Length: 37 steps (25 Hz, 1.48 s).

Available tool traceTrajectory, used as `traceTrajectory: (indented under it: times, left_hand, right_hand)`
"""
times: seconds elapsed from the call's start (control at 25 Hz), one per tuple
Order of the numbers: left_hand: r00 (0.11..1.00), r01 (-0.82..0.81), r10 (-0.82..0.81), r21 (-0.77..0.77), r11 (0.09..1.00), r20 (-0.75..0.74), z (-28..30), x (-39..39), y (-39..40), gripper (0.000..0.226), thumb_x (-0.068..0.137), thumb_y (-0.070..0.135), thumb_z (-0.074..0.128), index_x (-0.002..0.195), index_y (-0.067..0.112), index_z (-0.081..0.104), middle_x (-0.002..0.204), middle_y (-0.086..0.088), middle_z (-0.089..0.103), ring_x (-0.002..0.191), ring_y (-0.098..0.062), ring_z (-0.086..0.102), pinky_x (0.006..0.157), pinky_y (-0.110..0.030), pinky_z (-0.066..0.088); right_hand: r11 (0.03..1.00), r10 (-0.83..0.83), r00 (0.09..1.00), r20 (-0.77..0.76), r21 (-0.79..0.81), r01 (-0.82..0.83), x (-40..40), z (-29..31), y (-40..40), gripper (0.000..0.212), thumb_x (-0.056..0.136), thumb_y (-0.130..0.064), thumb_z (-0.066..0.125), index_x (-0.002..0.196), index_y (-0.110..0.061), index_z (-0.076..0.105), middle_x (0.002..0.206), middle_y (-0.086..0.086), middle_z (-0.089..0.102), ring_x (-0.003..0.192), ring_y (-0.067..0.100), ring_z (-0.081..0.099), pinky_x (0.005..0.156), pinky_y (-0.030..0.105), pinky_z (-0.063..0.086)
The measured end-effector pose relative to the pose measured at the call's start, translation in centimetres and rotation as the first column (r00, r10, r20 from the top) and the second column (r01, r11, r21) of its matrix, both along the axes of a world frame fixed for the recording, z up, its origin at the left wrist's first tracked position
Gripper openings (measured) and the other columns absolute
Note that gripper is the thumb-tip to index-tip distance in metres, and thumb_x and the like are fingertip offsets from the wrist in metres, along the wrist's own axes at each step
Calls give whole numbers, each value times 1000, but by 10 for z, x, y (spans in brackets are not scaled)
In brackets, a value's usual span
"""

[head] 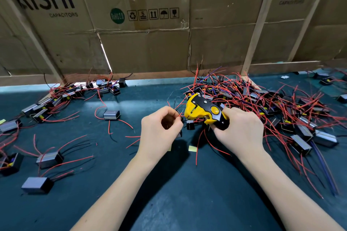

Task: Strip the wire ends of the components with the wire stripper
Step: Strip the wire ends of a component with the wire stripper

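My right hand (240,131) grips the handles of a yellow and black wire stripper (202,110), whose jaws point left. My left hand (159,131) pinches a thin red wire (180,115) between thumb and fingers, right beside the stripper's jaws. A small black component (190,124) sits just below the jaws, and part of another is hidden behind my left hand. Whether the wire's end is inside the jaws I cannot tell.
A tangled heap of black components with red wires (262,107) fills the right of the dark green table (178,202). More components (49,159) lie scattered at the left and back left. A cardboard wall (150,47) closes the back. A small yellow slip (192,148) lies between my wrists.
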<state>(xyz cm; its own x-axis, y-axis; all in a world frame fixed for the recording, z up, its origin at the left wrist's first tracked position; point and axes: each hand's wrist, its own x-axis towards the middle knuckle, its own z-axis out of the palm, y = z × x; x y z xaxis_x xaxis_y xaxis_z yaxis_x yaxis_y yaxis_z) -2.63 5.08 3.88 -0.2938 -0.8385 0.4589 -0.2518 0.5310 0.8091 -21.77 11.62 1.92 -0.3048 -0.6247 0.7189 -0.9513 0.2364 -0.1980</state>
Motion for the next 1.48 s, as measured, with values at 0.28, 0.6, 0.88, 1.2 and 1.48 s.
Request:
traceTrajectory:
  times: [0.28, 0.6, 0.88, 1.2, 1.48]
  left_hand:
    - [999, 36, -35, -24, 999, 12, -1, 2, -1, 19, 84, 4, 66, 71, 18, 64, 58, 2, 61, 56, -24, 61, 59, -31, 49]
    - [986, -148, 126, -229, 962, -105, -2, 7, -10, 14, 89, 8, 66, 89, 21, 67, 82, 15, 64, 64, -6, 52, 64, -11, 39]
    - [958, 247, -194, -263, 933, 212, -6, 10, -16, 45, 92, 11, 58, 134, 24, 48, 122, 15, 62, 111, -7, 58, 101, -34, 44]
    - [675, -660, 672, -156, 735, 307, 10, 101, -106, 44, 86, 11, 63, 127, 4, 51, 125, -19, 59, 114, -41, 51, 96, -48, 38]
    - [521, -404, 428, -229, 886, 739, 5, 88, -184, 55, 91, 16, 59, 140, 4, 37, 140, -24, 43, 125, -44, 40, 98, -51, 40]
  right_hand:
    - [999, -38, 997, -70, 17, 39, -4, -3, -2, 37, 67, -43, 80, 80, -12, 66, 74, 5, 62, 72, 33, 60, 64, 36, 38]
    - [997, -71, 995, 67, -33, 73, -19, -3, -1, 40, 73, -49, 67, 83, -10, 62, 78, 6, 59, 79, 35, 58, 70, 41, 41]
    - [996, -47, 993, 109, -65, 55, -21, 2, 2, 41, 74, -51, 60, 83, -11, 62, 77, 5, 58, 79, 34, 57, 71, 41, 40]
    - [999, -34, 995, 93, -38, 37, -22, -2, 2, 33, 69, -33, 84, 82, -10, 63, 75, 5, 58, 76, 36, 58, 70, 41, 40]
    - [1000, -22, 997, 74, 6, 22, -21, -2, 0, 33, 64, -29, 85, 80, -10, 64, 74, 4, 58, 76, 35, 58, 70, 41, 37]
